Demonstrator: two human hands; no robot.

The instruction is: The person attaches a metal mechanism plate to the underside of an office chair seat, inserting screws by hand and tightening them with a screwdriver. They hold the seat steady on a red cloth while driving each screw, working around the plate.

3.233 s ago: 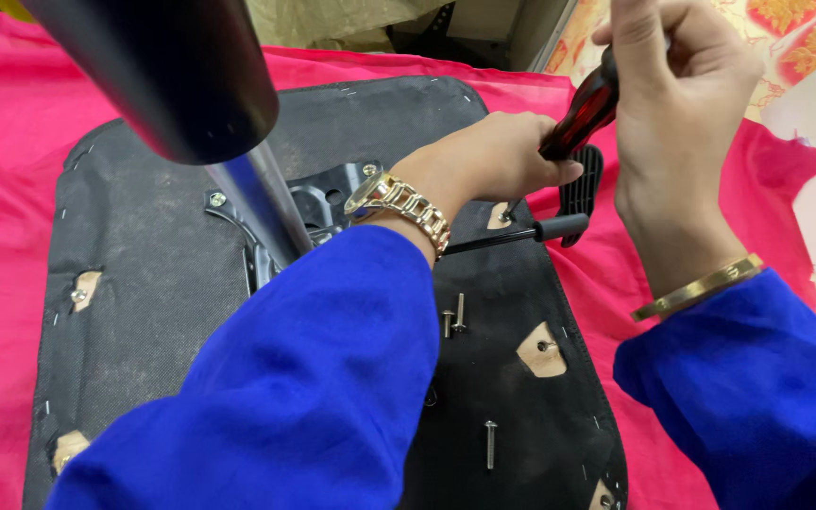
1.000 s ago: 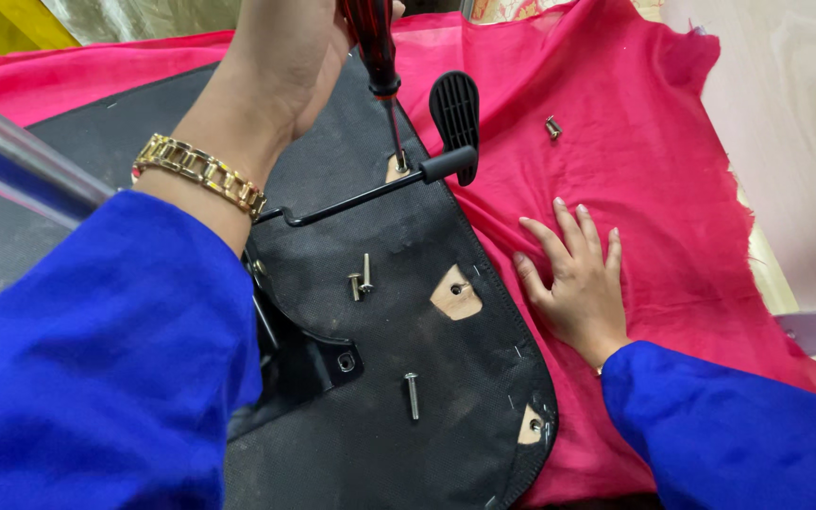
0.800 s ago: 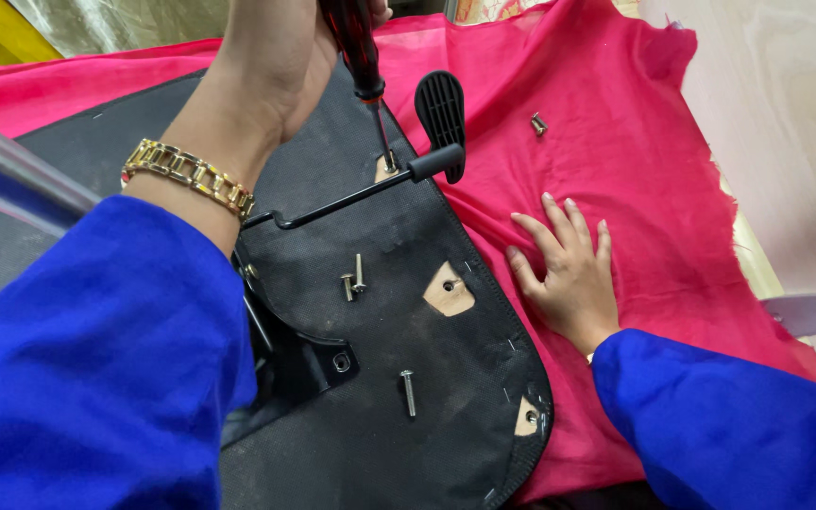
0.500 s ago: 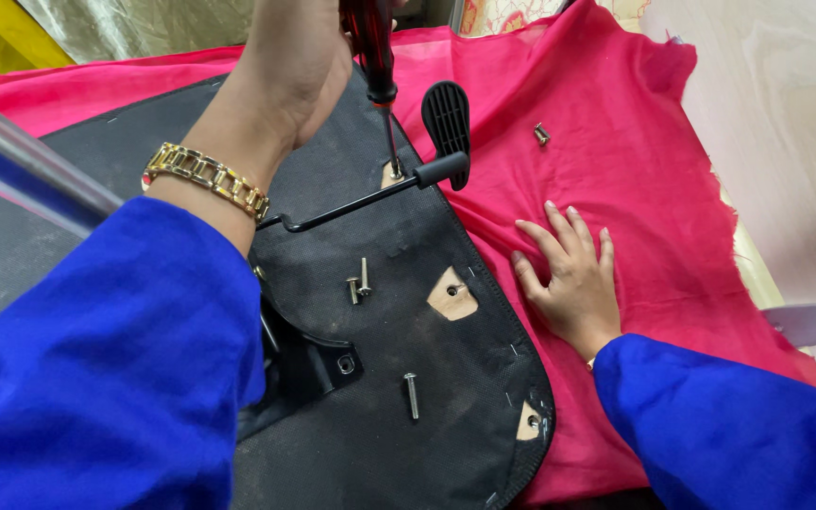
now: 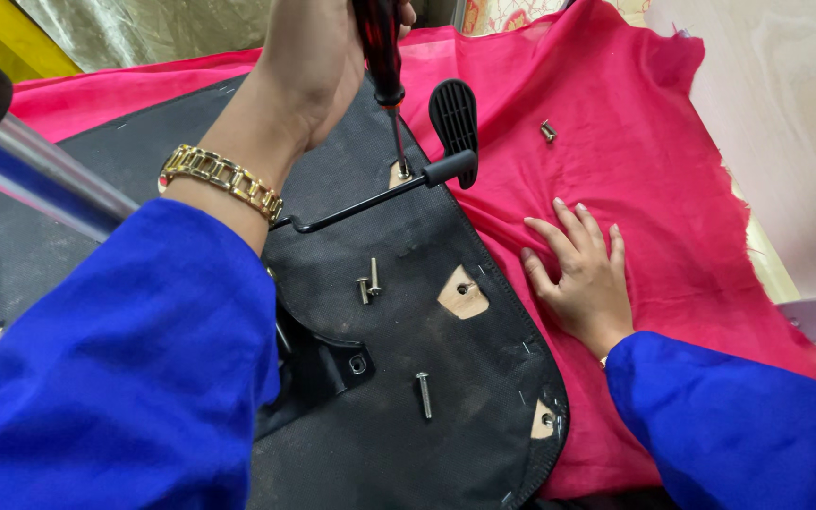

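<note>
From the head camera, my left hand (image 5: 309,66) is closed around the dark red handle of a screwdriver (image 5: 384,80), held upright at the far edge of the scene; its tip meets a pale wooden patch beside the black lever (image 5: 380,194) on the black seat base (image 5: 446,378). A gold bracelet (image 5: 222,179) sits on that wrist above my blue sleeve. My right hand (image 5: 580,274) lies open, palm down, fingers spread flat on the pink cloth (image 5: 663,170), just right of the base's edge and gripping nothing. Two short screws (image 5: 368,281) lie together on the base near its middle, a longer bolt (image 5: 424,395) lies nearer me, and one small screw (image 5: 548,131) rests on the cloth, far right.
</note>
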